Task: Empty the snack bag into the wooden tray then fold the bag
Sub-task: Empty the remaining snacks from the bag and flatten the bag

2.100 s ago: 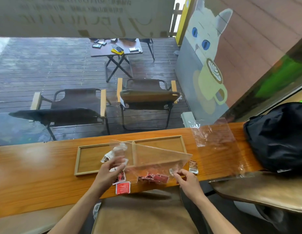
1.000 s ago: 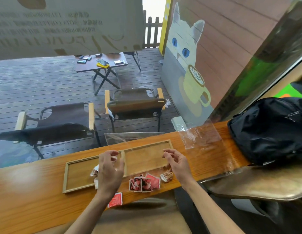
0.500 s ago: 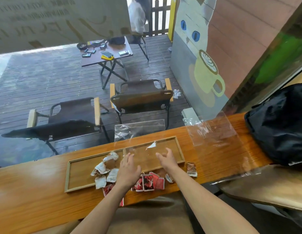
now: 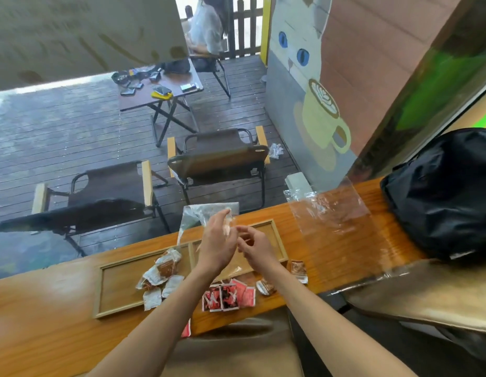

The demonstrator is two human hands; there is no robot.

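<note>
You're at a café window counter [image 4: 59,308]: cat-and-latte mural [image 4: 318,104], deck [image 4: 59,131] with folding chairs [image 4: 217,159].

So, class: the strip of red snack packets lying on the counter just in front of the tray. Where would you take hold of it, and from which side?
Pinch the red snack packets at the right-hand edge, coming from above and the right with the right hand. They lie flat on the wooden counter, and the left forearm crosses their left end, so the right edge is the free one.
</note>
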